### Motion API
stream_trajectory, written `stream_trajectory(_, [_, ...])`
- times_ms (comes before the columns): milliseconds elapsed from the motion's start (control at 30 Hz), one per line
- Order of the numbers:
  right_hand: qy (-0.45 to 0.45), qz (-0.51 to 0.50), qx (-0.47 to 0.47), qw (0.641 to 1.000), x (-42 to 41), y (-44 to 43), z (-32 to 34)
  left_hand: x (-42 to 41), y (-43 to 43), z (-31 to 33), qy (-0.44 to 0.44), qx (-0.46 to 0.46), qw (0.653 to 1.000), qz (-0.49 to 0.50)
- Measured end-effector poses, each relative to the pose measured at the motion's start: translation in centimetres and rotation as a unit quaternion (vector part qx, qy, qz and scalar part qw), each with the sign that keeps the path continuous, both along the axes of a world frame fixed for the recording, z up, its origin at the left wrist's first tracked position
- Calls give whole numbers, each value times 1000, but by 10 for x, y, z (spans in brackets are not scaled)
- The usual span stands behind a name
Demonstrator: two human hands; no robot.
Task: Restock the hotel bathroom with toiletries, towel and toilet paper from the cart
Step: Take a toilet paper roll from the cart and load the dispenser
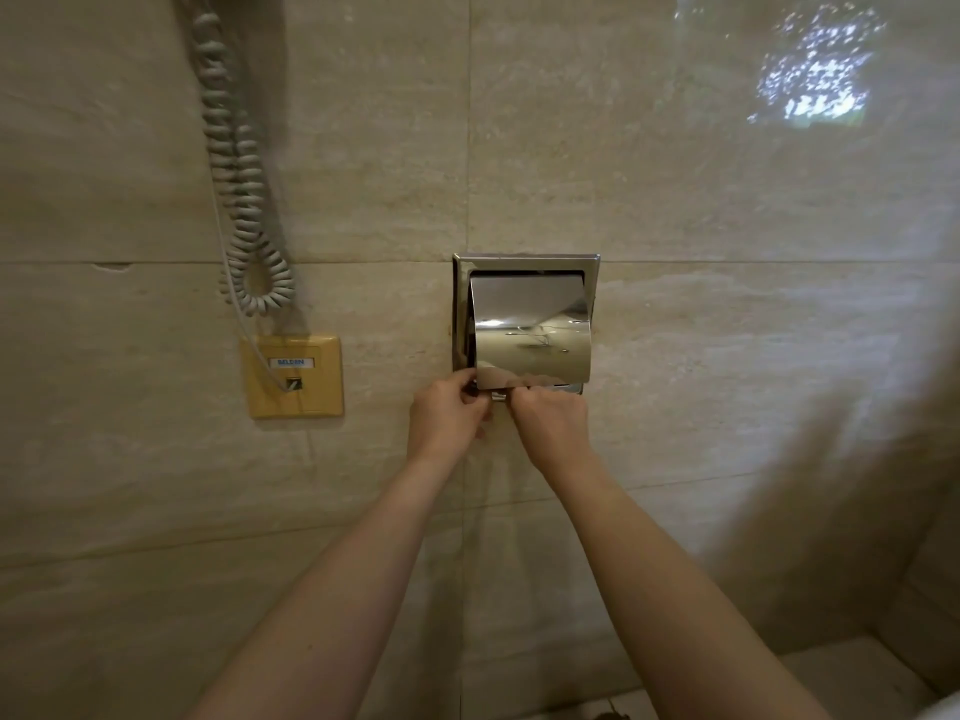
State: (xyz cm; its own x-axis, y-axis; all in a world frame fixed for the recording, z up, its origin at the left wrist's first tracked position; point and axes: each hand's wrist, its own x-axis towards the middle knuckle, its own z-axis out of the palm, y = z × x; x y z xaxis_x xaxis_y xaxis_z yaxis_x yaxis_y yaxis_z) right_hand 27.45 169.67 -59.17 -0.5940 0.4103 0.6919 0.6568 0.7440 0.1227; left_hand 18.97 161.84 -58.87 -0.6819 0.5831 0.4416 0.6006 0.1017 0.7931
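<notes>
Toilet paper: no roll in view. If one sits in the holder (525,262), the flap (532,350) hides it; cannot tell.

Holder: chrome, recessed in the wall (727,304), flap hanging down over the opening.

Left hand (447,414): fingers curled, thumb and forefinger pinching the flap's lower left corner.

Right hand (551,423): fingers curled tight just under the flap's lower edge. What they hold is hidden. A small bright metal part shows between the two hands; cannot identify it.

Step, as judged: the toilet paper part of the restock, working at the holder's underside, either seating a roll or freeing the spindle.

Next move likely calls for lifting the flap to expose the inside, one hand keeping it up while the other works.

Beside: cord (244,200) and socket (291,376), well left, not involved.
</notes>
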Motion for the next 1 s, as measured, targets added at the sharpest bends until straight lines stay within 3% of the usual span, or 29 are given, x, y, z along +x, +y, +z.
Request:
stream_trajectory(300, [-23, 38, 119, 992, 2, 4, 2, -2, 10, 6, 51, -130, 990, 18])
stream_trajectory(467, [-12, 25, 192, 981, 9, 10, -6, -7, 14, 3, 57, -145, 988, 19])
stream_trajectory(733, [-14, 11, 150, 989, 15, 15, -14, -13, 13, 4, -3, -97, 995, -2])
stream_trajectory(1000, [-50, -22, 135, 989, 8, 6, -4, -12, 17, 12, 24, -87, 996, -9])
